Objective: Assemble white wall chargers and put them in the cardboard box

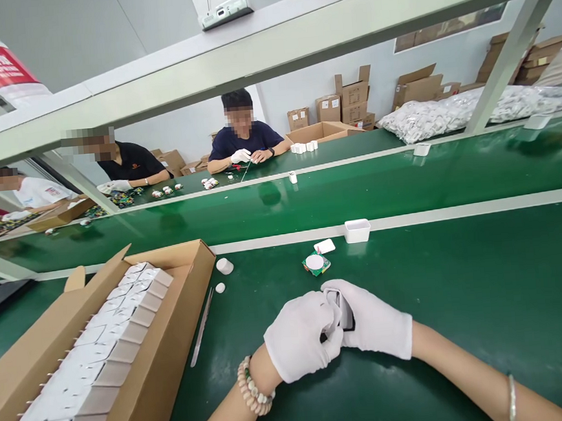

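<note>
My left hand (pixel 301 338), in a white glove, is closed on a small white plastic housing (pixel 346 310). From the other side my right hand (pixel 380 323), also gloved, is closed around the same housing. A dark opening shows on the housing; the fingers hide most of the rest. Just beyond the hands lies a green circuit board with a round white disc (pixel 315 263) on top. A flat white cover (pixel 325 246) touches or nearly touches that board. Farther back stands an open white rectangular case (pixel 357 232).
A long cardboard box (pixel 185 289) at the left holds rows of white units (pixel 111 340). Beside it lie metal tweezers (pixel 202 327), a white cylindrical cap (pixel 224 265) and a small white disc (pixel 219 287). Beyond runs a green conveyor belt (pixel 242 207), with co-workers seated across it.
</note>
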Demonstrator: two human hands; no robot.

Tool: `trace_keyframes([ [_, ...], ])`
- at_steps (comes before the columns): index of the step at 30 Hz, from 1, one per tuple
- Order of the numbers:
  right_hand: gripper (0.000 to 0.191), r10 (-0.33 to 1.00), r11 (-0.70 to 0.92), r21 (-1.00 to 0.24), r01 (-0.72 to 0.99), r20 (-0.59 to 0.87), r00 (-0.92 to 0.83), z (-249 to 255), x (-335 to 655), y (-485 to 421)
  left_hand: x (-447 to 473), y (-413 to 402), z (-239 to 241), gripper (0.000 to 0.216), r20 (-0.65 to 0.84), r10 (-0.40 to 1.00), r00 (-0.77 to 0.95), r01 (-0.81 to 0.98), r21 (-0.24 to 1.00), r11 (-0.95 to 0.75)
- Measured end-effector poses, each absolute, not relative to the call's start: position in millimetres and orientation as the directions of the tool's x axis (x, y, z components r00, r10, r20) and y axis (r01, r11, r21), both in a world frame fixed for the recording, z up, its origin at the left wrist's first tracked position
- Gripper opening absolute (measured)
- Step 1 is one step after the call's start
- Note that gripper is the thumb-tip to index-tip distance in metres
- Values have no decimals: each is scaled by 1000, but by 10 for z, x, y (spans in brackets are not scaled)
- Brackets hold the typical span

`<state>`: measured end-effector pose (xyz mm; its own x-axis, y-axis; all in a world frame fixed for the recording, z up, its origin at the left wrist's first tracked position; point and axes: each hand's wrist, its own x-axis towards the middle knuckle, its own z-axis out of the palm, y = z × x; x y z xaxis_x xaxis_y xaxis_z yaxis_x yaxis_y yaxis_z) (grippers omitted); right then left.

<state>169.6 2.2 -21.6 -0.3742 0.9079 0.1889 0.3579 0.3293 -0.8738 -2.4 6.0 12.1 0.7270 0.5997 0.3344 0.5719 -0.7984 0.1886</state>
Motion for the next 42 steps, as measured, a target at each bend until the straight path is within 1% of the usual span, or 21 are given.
trace_keyframes([
  [2,51,878,330,-875,355,146,-457,-181,1832,45,-14,75,162,20,286,469,836,479,39,-877],
  [4,38,854,361,-867,343,159,-496,-164,1912,57,4,70,213,27,214,344,914,366,-69,-928],
  [6,24,847,397,-865,306,217,-485,-157,1914,57,21,59,260,24,195,243,950,262,-77,-962],
  [7,20,850,409,-866,288,247,-465,-155,1892,53,23,58,275,14,226,220,949,236,-45,-971],
  [8,18,857,415,-868,272,272,-438,-153,1861,48,18,63,279,1,283,230,931,242,-8,-970],
  [10,20,875,419,-871,255,313,-370,-154,1796,35,-12,90,244,29,425,355,833,358,75,-931],
  [11,23,878,434,-866,250,344,-333,-160,1771,28,-35,110,205,42,474,437,764,423,142,-895],
  [12,27,876,456,-855,247,383,-292,-169,1755,21,-60,132,158,52,499,520,694,471,233,-851],
  [14,36,862,502,-829,245,458,-218,-191,1745,6,-109,173,58,66,472,649,596,479,441,-759],
  [15,40,858,511,-826,236,476,-192,-198,1750,0,-128,189,16,66,457,682,570,444,527,-725],
  [16,42,861,505,-837,209,476,-177,-196,1759,-5,-144,202,-14,61,459,696,552,403,583,-705],
  [17,42,872,483,-862,157,456,-179,-184,1770,-8,-157,212,-31,54,480,698,531,369,610,-701],
  [19,41,893,387,-922,-6,377,-248,-125,1794,-8,-174,228,-29,42,544,672,503,319,605,-729],
  [21,40,886,239,-956,-168,286,-364,-44,1815,-1,-186,242,-3,40,562,658,501,309,594,-743],
  [23,38,877,111,-966,-235,206,-435,13,1827,12,-193,260,16,40,573,635,518,290,581,-761],
  [26,33,904,48,-975,-218,135,-405,1,1825,33,-195,285,-3,38,609,575,547,225,554,-801],
  [28,38,918,33,-980,-197,108,-381,-43,1814,38,-191,291,-27,37,611,559,561,199,555,-807],
  [31,47,916,-44,-984,-172,29,-399,-73,1790,20,-185,279,-34,32,576,576,580,187,594,-783],
  [34,49,911,-124,-977,-176,-42,-410,-47,1771,-16,-185,262,-4,31,529,592,608,181,633,-753],
  [38,46,919,-100,-977,-190,-17,-395,-22,1764,-47,-185,271,14,32,525,576,627,155,640,-753],
  [42,40,919,-58,-981,-184,19,-393,-28,1772,-59,-184,288,-7,32,573,526,628,131,589,-798],
])
